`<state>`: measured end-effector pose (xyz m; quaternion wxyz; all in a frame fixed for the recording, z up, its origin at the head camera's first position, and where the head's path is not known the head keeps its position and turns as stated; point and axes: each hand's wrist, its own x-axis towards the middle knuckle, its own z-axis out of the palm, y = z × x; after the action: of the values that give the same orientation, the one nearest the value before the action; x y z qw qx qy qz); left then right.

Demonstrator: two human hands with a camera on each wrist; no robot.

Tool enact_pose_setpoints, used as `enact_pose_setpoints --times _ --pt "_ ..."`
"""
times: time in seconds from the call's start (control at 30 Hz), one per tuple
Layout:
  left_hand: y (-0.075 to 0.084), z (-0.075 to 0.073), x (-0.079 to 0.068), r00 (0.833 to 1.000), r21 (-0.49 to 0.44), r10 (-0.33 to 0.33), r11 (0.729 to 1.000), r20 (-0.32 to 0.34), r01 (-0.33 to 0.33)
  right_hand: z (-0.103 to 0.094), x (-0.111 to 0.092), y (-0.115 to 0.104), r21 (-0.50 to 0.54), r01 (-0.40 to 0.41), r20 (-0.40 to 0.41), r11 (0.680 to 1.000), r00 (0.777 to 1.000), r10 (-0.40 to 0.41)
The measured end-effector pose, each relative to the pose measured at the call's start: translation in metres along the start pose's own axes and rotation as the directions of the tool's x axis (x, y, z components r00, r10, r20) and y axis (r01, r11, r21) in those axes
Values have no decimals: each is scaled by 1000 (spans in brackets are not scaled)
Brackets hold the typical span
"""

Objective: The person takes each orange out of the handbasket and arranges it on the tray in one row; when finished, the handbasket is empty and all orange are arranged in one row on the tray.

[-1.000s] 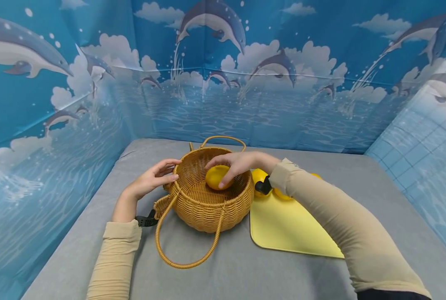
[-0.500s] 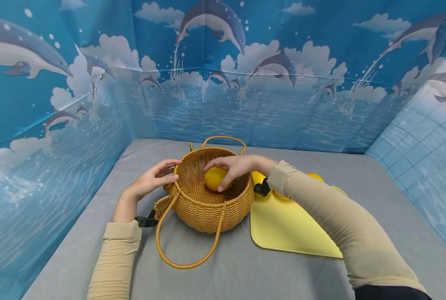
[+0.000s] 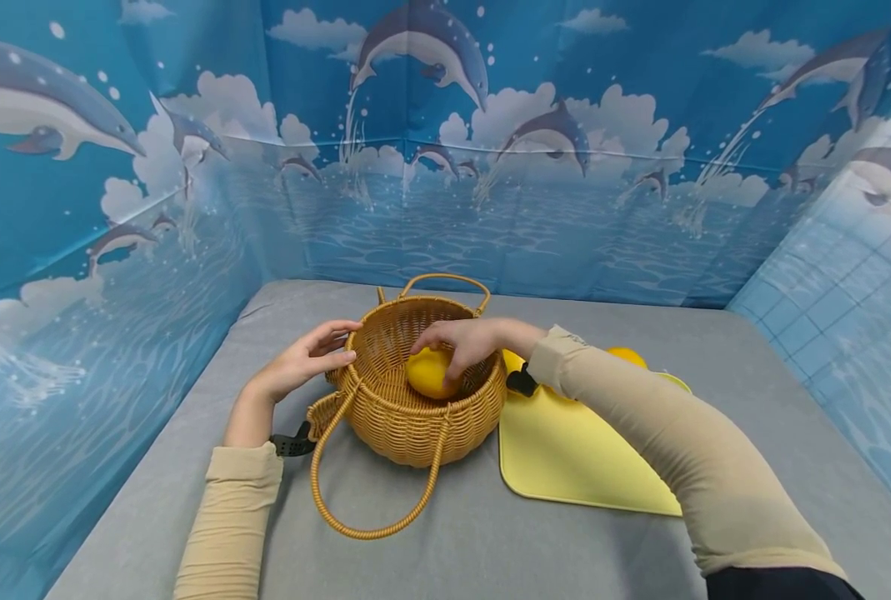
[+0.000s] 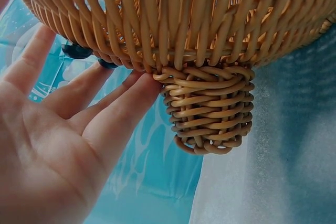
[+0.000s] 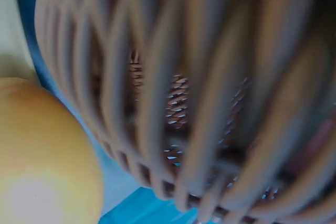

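Observation:
A round wicker basket (image 3: 415, 433) with two looped handles stands in the middle of the grey surface. In the head view my left hand (image 3: 306, 358) touches its left rim with thumb and fingertips. From the left wrist, my left hand (image 4: 58, 135) shows fairly straight fingers against the outer weave, beside a short woven stub (image 4: 210, 108). My right hand (image 3: 463, 343) reaches over the right rim into the basket. Its fingers and thumb curve round a yellow fruit (image 3: 427, 372) low inside. Basket weave (image 5: 168, 93) covers most of the right wrist view, hiding that grip.
Right of the basket lies a yellow mat (image 3: 580, 458). More yellow fruit (image 3: 627, 357) sits on it, partly behind the right sleeve. One yellow fruit (image 5: 47, 156) is close outside the basket. Dolphin-printed sheets (image 3: 445, 208) wall the back and sides.
My right hand has gone lower into the basket with the yellow fruit, which now sits nearer the basket floor. The left hand and the basket have stayed in place.

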<state>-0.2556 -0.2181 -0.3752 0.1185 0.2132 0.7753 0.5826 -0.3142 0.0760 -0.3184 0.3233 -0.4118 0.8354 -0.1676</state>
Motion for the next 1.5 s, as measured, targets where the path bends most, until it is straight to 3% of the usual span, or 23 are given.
enact_pose_setpoints --times 0.43,0.73,1.5 --pt "0 2 1 1000 4 -4 1000 2 4 11 5 4 -85 55 -43 995 997 -59" --pt "0 2 1 1000 11 0 1000 5 0 13 5 3 -124 105 -27 987 994 -109" --pt "1 2 0 1000 7 -1 1000 8 1 17 16 4 -126 -41 65 991 997 49"
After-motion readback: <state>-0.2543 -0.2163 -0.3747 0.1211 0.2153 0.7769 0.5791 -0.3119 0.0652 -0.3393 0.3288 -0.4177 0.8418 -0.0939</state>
